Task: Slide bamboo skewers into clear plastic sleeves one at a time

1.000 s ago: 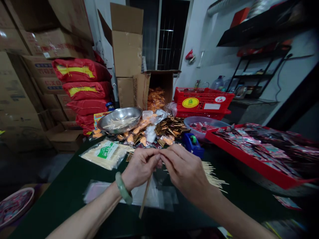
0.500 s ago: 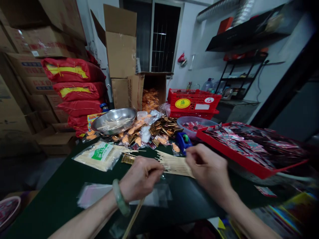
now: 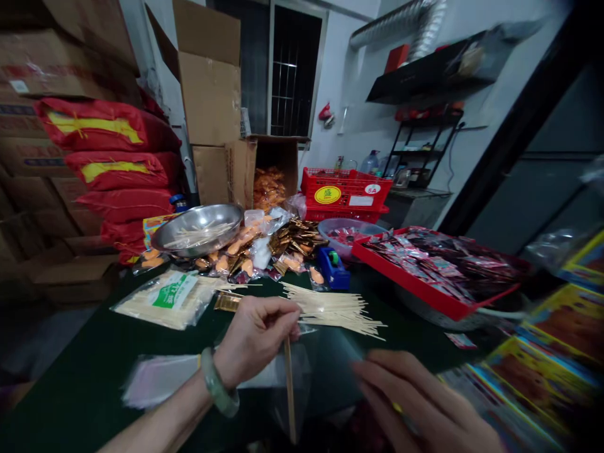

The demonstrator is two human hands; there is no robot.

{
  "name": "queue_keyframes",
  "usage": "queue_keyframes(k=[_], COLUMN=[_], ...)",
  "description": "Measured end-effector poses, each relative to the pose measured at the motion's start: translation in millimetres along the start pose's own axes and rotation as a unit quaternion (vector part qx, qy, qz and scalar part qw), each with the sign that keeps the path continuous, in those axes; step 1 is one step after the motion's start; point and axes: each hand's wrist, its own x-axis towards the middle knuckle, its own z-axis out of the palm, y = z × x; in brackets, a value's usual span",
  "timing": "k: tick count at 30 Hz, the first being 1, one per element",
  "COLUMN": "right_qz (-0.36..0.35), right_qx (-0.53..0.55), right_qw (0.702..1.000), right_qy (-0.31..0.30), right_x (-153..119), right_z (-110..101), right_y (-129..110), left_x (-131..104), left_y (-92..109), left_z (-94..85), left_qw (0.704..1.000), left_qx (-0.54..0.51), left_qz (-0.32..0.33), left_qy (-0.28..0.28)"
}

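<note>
At the desk (image 3: 89,362), my right fingers (image 3: 401,370) had just swung off rightward and nearer me, loosely spread, seemingly empty. So my left fingers (image 3: 283,323) alone pinched the clear bag (image 3: 302,384), hanging just below them, stick(s) (image 3: 289,396) apparently inside.

The red crate (image 3: 348,187) reads "5A" on its round white sticker (image 3: 372,189).

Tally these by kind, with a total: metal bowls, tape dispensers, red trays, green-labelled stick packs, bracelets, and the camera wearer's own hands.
Metal bowl: 1
Tape dispenser: 1
Red tray: 1
Green-labelled stick pack: 1
Bracelet: 1
Left hand and right hand: 2
Total: 7
</note>
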Motion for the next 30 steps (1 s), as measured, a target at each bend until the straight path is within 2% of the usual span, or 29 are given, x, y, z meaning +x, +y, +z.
queue_keyframes(k=[1, 4, 6, 12, 17, 21, 24, 26, 27, 30], right_qz=[-0.057, -0.065, -0.047, -0.051, -0.050, 0.017, 0.142, 0.242, 0.277, 0.319], right_qx=[-0.007, -0.018, -0.012, 0.004, -0.054, -0.072, -0.052, 0.013, 0.045, 0.079], right_qw=[0.996, 0.995, 0.996, 0.998, 0.996, 0.994, 0.984, 0.970, 0.960, 0.935], right_qy=[0.063, 0.077, 0.073, 0.047, 0.050, 0.081, 0.095, 0.034, -0.018, -0.130], right_x=[13.4, 43.3, 51.3, 47.3, 47.0, 45.9, 29.0, 4.9, -9.9, -54.7], right_z=[6.7, 27.2, 36.4, 35.0, 36.6, 37.5, 18.1, -1.9, -11.6, -30.8], right_y=[-9.7, -30.6, -34.3, -25.6, -29.7, -13.0, 18.7, 38.5, 45.4, 51.0], left_x=[-1.2, -6.3, -10.0, -15.8, -13.6, -10.8, -9.0, -7.3, -6.1, -1.7], left_y=[1.0, 4.2, 5.9, 4.9, 8.1, 10.1, 6.0, 2.5, 1.4, 0.9], left_z=[3.9, 8.9, 8.5, 7.3, 11.7, 12.1, 4.9, -3.6, -8.4, -21.1], left_qw=[1.000, 0.996, 0.994, 0.981, 0.972, 0.974, 0.990, 0.999, 1.000, 0.995], left_qx=[0.015, 0.038, 0.052, 0.142, 0.171, 0.153, 0.090, 0.024, -0.007, -0.071], left_qz=[0.015, 0.058, 0.071, 0.099, 0.120, 0.108, 0.065, 0.024, 0.005, -0.040], left_qy=[-0.008, -0.050, -0.070, -0.084, -0.107, -0.124, -0.089, -0.024, 0.009, 0.061])
